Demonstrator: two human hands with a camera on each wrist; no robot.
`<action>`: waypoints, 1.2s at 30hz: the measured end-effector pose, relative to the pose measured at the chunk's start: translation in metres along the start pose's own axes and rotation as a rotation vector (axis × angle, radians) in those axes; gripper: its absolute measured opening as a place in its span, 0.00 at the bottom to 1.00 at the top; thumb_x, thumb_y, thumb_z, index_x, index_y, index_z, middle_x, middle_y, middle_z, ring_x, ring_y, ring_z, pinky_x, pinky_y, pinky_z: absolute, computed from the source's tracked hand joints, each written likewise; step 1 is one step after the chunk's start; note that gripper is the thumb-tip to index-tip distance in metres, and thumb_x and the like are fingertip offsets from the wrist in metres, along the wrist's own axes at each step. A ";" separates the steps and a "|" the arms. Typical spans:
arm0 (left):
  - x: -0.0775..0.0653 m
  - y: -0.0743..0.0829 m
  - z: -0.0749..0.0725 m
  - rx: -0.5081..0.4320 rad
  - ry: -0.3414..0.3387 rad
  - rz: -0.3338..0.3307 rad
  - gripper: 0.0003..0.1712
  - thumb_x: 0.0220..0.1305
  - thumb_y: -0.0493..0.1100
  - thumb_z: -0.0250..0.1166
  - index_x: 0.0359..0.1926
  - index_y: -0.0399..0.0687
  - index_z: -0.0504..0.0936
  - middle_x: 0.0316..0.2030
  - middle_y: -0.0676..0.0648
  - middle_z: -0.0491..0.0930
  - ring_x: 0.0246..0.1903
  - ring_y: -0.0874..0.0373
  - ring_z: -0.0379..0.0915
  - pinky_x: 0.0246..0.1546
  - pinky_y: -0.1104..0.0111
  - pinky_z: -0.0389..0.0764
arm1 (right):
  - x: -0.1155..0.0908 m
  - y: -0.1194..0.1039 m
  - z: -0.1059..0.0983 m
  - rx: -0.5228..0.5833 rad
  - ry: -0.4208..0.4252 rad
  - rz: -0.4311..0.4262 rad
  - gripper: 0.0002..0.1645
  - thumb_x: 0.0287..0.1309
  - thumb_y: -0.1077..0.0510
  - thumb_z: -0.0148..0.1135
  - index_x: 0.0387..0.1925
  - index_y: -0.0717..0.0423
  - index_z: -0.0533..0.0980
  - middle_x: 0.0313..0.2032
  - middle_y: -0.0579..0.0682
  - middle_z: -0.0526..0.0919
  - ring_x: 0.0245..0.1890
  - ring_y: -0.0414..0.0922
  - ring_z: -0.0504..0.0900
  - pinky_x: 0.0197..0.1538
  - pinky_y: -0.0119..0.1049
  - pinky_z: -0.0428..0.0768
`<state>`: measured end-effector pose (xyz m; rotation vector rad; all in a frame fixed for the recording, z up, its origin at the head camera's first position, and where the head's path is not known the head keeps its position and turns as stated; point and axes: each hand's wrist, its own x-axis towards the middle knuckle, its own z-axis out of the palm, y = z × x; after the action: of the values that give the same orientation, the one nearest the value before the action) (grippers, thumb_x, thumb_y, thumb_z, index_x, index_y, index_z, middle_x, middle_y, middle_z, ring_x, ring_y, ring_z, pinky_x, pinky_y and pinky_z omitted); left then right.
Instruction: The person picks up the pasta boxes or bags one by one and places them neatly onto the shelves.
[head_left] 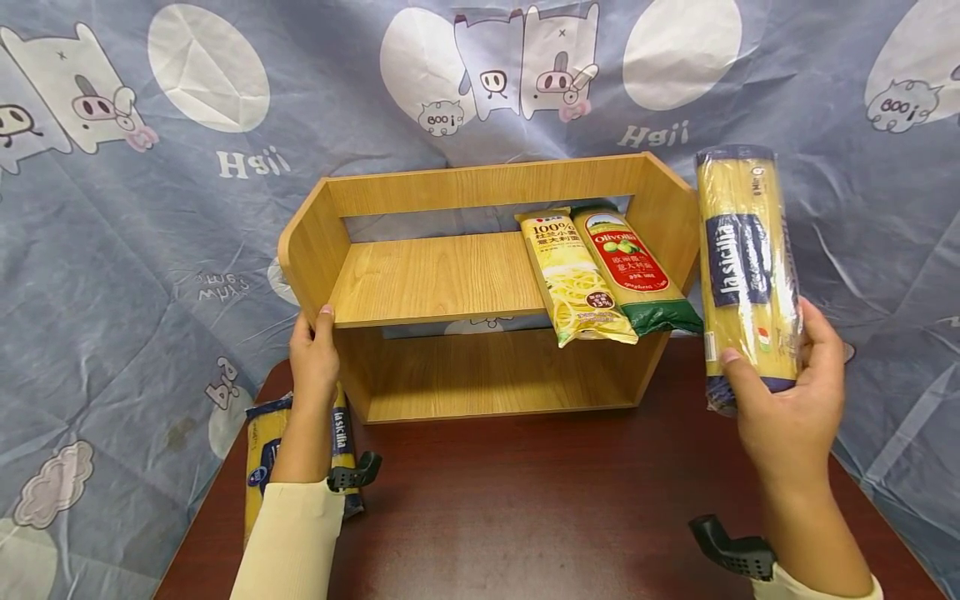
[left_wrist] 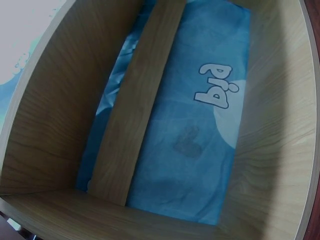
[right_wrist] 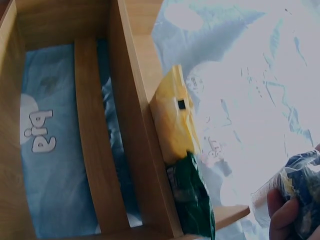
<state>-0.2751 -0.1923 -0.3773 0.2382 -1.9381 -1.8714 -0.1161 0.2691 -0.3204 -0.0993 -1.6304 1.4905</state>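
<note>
My right hand (head_left: pixel 795 408) holds up a clear pack of la sicilia spaghetti (head_left: pixel 750 325) beside the right end of a two-tier wooden shelf (head_left: pixel 435 279). In the right wrist view, only the pack's crumpled dark blue end (right_wrist: pixel 302 195) and a few fingers show. My left hand (head_left: pixel 313 367) grips the left edge of the shelf, its thumb at the front of the upper board. The left wrist view looks into the lower tier, with no hand showing. On the upper board, a yellow pasta pack (head_left: pixel 573 275) leans beside a green and red Olivoilà pack (head_left: pixel 626 262).
Two more pasta packs lie left of the shelf on the dark red table (head_left: pixel 510 500): one pack (head_left: pixel 262 450) farther left and another pack (head_left: pixel 342 433) partly behind my left forearm. A patterned blue cloth (head_left: pixel 480 100) hangs behind.
</note>
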 end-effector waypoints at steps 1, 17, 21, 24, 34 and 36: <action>0.000 0.000 0.000 -0.001 -0.001 0.001 0.28 0.76 0.57 0.52 0.72 0.56 0.70 0.63 0.41 0.74 0.62 0.51 0.70 0.69 0.56 0.67 | -0.001 -0.001 0.002 0.003 -0.012 0.001 0.45 0.47 0.74 0.67 0.68 0.52 0.69 0.50 0.48 0.79 0.44 0.39 0.80 0.41 0.18 0.79; -0.001 0.000 0.000 0.023 0.003 0.018 0.28 0.76 0.58 0.53 0.70 0.54 0.71 0.62 0.41 0.75 0.63 0.51 0.71 0.68 0.57 0.68 | -0.022 -0.006 0.031 0.007 -0.176 0.047 0.47 0.51 0.76 0.64 0.72 0.50 0.65 0.54 0.47 0.75 0.48 0.42 0.76 0.45 0.18 0.78; -0.001 0.001 -0.001 0.023 0.004 0.011 0.28 0.76 0.58 0.53 0.71 0.54 0.71 0.63 0.41 0.75 0.63 0.51 0.71 0.69 0.57 0.68 | -0.027 -0.007 0.037 -0.067 -0.210 0.052 0.47 0.53 0.74 0.65 0.73 0.46 0.64 0.53 0.43 0.74 0.48 0.41 0.76 0.43 0.17 0.78; -0.002 0.001 0.000 0.023 0.001 0.007 0.28 0.76 0.58 0.53 0.71 0.55 0.71 0.63 0.41 0.75 0.62 0.50 0.71 0.68 0.56 0.68 | -0.032 -0.008 0.041 -0.093 -0.238 0.052 0.47 0.53 0.73 0.66 0.73 0.45 0.64 0.52 0.42 0.74 0.47 0.40 0.77 0.42 0.18 0.78; -0.002 0.001 0.001 0.004 0.020 0.007 0.27 0.76 0.57 0.53 0.70 0.54 0.72 0.61 0.41 0.75 0.60 0.51 0.72 0.67 0.56 0.69 | -0.049 -0.014 0.063 -0.055 -0.341 0.084 0.47 0.57 0.70 0.65 0.74 0.40 0.62 0.57 0.43 0.72 0.50 0.42 0.78 0.43 0.20 0.81; -0.002 0.000 0.001 0.004 0.019 0.006 0.27 0.76 0.57 0.53 0.70 0.54 0.72 0.61 0.42 0.75 0.60 0.52 0.72 0.67 0.57 0.69 | -0.052 -0.015 0.068 -0.048 -0.359 0.096 0.47 0.58 0.69 0.65 0.74 0.39 0.61 0.59 0.43 0.71 0.52 0.42 0.77 0.44 0.21 0.81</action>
<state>-0.2740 -0.1907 -0.3773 0.2500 -1.9281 -1.8548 -0.1213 0.1825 -0.3276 0.0688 -1.9700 1.6108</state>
